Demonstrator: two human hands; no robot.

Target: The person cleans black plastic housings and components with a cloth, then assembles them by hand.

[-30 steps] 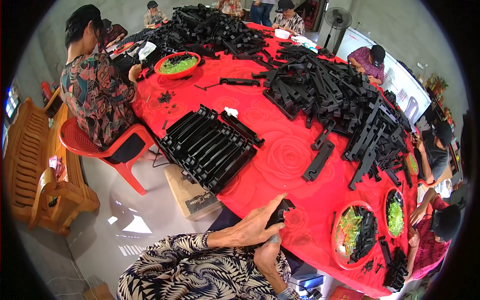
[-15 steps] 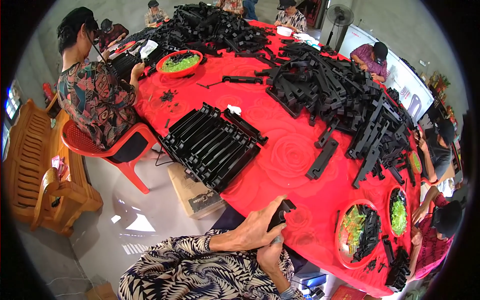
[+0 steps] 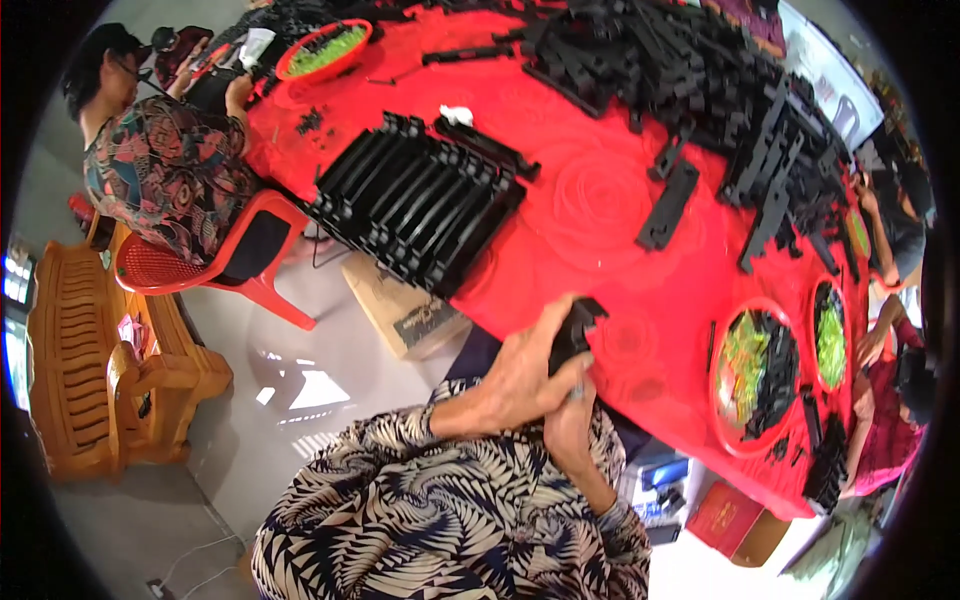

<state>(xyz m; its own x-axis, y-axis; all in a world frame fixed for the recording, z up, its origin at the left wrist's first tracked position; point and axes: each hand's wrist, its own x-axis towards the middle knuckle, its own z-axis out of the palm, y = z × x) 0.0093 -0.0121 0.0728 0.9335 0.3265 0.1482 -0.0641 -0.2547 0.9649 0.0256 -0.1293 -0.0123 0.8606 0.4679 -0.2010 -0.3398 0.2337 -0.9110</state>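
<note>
Head view: The left hand (image 3: pixel 515 375) is closed around a black, notched, plastic-looking block (image 3: pixel 574 338), thumb and fingers on either side; its upper end shows, while its middle and lower portion are concealed by that hand. The right hand (image 3: pixel 570 428) sits directly below, touching the left; its fingertips are hidden behind the left thumb, so whether it grips the block cannot be told. The block is held over the near edge of the red, rose-patterned, cloth-covered desk (image 3: pixel 600 205).

Beyond the left hand and leftward lies a row of long black channelled parts (image 3: pixel 415 205); individual ends merge in shadow. Farther beyond the hands, a heap of similar black parts (image 3: pixel 650 65) is cut off by the upper edge. Right of the hands stands a round red bowl (image 3: pixel 715 385); its green and black contents are too small to identify. Left of the left hand, a brown cardboard box (image 3: pixel 395 305) is partly obscured by the desk.
</note>
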